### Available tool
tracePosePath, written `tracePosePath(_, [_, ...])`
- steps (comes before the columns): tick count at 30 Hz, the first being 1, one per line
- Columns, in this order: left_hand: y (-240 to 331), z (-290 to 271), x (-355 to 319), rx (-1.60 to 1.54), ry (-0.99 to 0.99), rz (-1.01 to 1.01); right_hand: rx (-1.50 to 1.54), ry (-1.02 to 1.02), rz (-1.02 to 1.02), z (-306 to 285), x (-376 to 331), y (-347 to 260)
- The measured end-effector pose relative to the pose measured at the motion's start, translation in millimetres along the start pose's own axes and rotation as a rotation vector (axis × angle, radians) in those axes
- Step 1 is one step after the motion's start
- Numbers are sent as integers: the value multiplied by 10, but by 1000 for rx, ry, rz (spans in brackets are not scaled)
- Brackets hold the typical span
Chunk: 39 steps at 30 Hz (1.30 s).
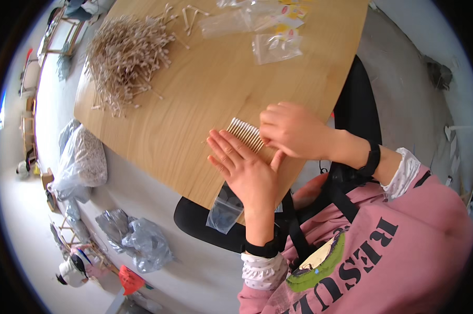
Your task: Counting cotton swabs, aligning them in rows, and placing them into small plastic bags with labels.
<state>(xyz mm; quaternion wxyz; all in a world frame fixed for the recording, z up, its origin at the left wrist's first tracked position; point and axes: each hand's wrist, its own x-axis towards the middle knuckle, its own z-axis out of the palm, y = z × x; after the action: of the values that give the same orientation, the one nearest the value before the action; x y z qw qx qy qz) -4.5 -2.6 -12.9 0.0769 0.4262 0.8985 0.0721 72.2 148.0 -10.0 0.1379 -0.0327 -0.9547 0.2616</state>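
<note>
A row of cotton swabs (245, 134) lies side by side on the wooden table (205, 99), white tips toward the far side. My left hand (247, 170) is flat with fingers stretched out, resting along the near side of the row and covering the swabs' lower ends. At the row's right end, my right hand (291, 128) has its fingers curled in and pressed together. Whatever those fingers may hold is hidden behind them. Farther left on the table sits a large loose heap of cotton swabs (129, 57).
Clear plastic bags (278, 47) lie at the table's far side, some with yellow printing. Another small clear bag (225, 212) hangs at the near edge. On the floor to the left stand a filled plastic sack (87, 157) and crumpled grey bags (145, 243). A black chair (364, 99) is at right.
</note>
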Motion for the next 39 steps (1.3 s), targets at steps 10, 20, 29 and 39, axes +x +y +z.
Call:
tracePosePath(10, [-49, -24, -1, 170, -103, 14, -36, 151, -4, 248, -58, -3])
tracePosePath(20, [-111, -35, -32, 146, -108, 43, -258, 1, 65, 102, -66, -201])
tracePosePath(29, [-107, -42, -32, 191, -115, 12, 217, 306, 699, -1119, -1089, 508])
tracePosePath(39, [-114, -30, -18, -290, 179, -116, 152, 486, 762, -1244, -1084, 868])
